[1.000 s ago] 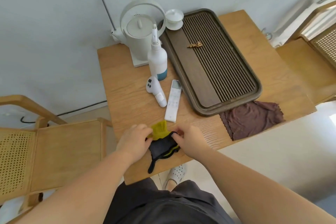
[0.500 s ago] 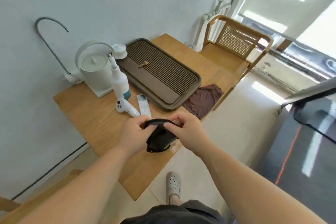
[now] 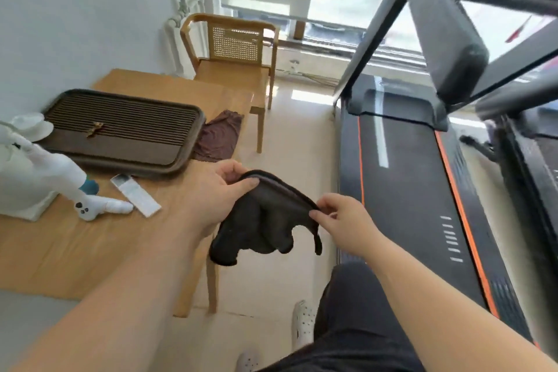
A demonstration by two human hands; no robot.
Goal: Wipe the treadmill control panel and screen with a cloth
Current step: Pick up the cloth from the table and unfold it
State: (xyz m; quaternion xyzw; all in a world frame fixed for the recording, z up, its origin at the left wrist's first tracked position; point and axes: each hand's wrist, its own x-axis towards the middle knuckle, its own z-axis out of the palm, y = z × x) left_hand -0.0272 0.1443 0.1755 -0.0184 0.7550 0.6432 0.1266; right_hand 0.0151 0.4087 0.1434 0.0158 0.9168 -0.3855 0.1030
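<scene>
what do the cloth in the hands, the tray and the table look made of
Black cloth: soft fabric, probably microfibre; it sags limply between the left hand and right hand, with a stitched rim. Tea tray: dark matte slatted top, wood or bamboo by its look. Table: light wood with visible grain, satin finish; possibly veneer.

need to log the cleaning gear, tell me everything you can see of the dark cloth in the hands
The dark cloth is black or very dark brown, soft and limp, with a thicker hemmed edge along the top. The left hand and right hand each pinch that edge, stretching it between them while the rest hangs in loose folds. It is held in the air past the wooden table's edge, touching nothing else.
</scene>
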